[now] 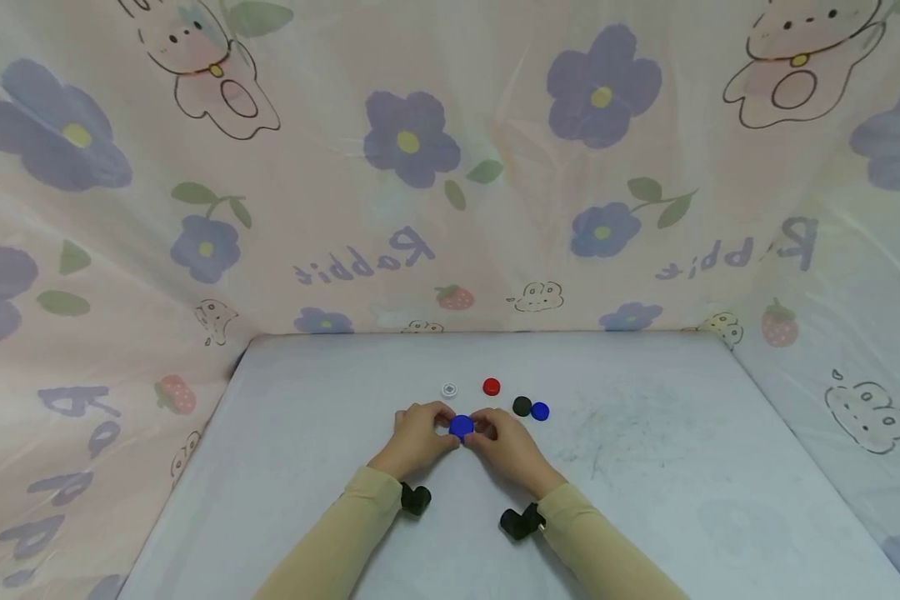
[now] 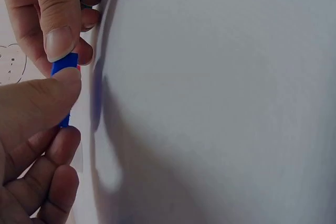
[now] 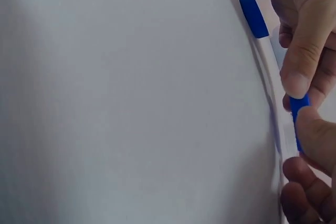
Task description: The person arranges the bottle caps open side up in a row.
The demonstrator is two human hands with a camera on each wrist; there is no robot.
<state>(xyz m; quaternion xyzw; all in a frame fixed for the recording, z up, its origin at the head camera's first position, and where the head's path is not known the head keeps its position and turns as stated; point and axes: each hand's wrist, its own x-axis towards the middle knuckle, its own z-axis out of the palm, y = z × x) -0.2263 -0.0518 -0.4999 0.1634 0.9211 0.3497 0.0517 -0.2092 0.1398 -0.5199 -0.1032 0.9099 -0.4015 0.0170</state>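
Nearest the head camera, two beige sleeves run up from the bottom edge, each with a black wrist mount beside the cuff. The left hand [image 1: 417, 435] and the right hand [image 1: 504, 442] meet over the pale grey table [image 1: 285, 467], and together they pinch a round blue cap [image 1: 461, 426] between their fingertips, just above the tabletop near its middle.

From overhead the cap reads as a flat disc. The wrist views give it edge-on instead: in the left wrist view the blue cap [image 2: 64, 65] shows as a thin, smooth plastic rim squeezed between a thumb and a fingertip, and in the right wrist view the blue cap [image 3: 298, 109] is likewise caught between thumb and finger. The right wrist view also shows a second blue cap [image 3: 253, 15] in profile farther along the table, a short band with straight sides.

Beyond the hands the head view alone shows the other caps lying in a loose row: a black cap [image 1: 522, 406] touching the second blue cap [image 1: 540, 411], a red cap [image 1: 491, 387], and a small white cap [image 1: 449, 390]. Faint scribbled marks roughen the table's matte surface to the right. Behind, a thin, creased cloth [image 1: 450, 167] printed with purple flowers, strawberries and rabbits walls in the table.
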